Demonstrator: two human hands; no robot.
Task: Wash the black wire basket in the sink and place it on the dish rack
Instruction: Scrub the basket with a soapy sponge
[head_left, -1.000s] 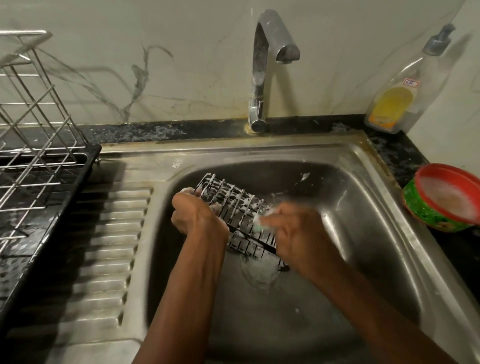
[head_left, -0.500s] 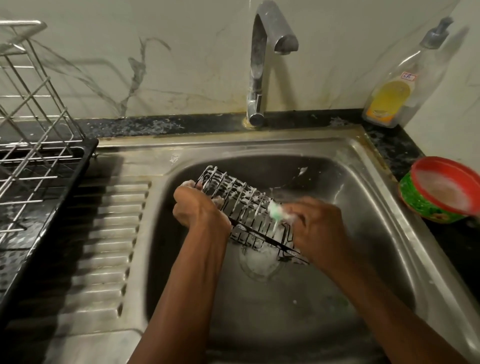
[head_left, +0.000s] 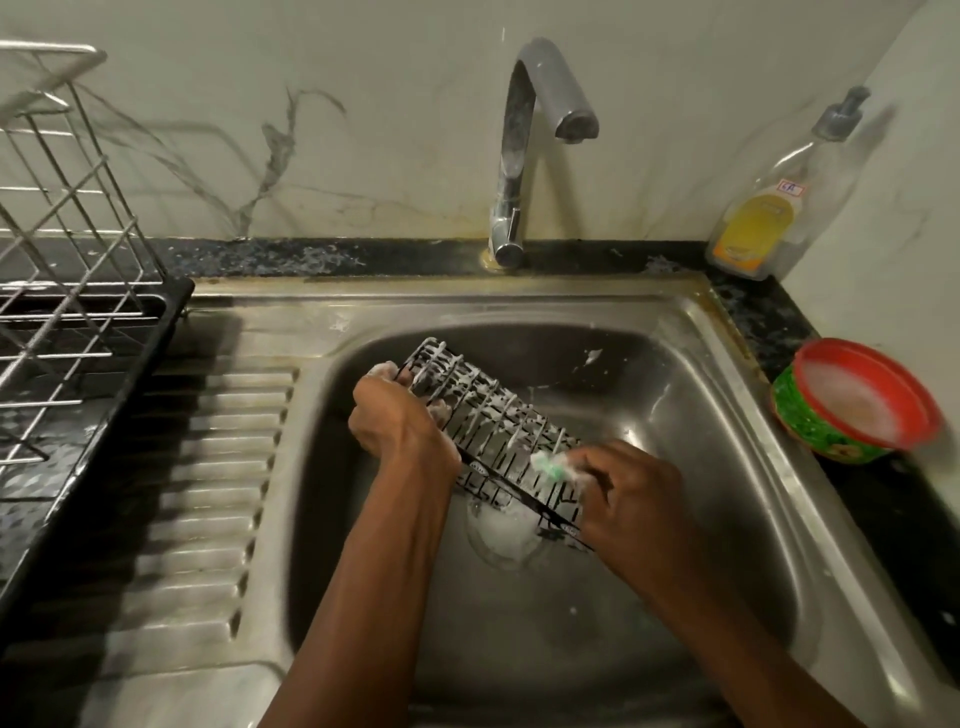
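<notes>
- Now, left hand: fingers curled round the far-left end of the black wire basket, holding it up off the sink floor.
- Right hand: fingertips pinching a green-and-white scrub pad, pressed against the wires at the basket's near-right end.
- Basket: inside the sink bowl, tilted above the drain. Its long axis runs from far left down to near right, and its wires are streaked with white suds.
- Sink: steel, with foam flecks on the back wall and a ribbed draining board along its left side.
- Tap: behind the bowl, spout over it; no stream visible.
- Dish rack: wire frame over a black tray, left of the draining board, well apart from the basket.
- Bearing: the rack lies off the end that the left hand holds, so that hand is the nearer carrier. With the suds on, a rinse likely comes first.
- Soap bottle and red-rimmed tub: on the counter, right of the sink.
</notes>
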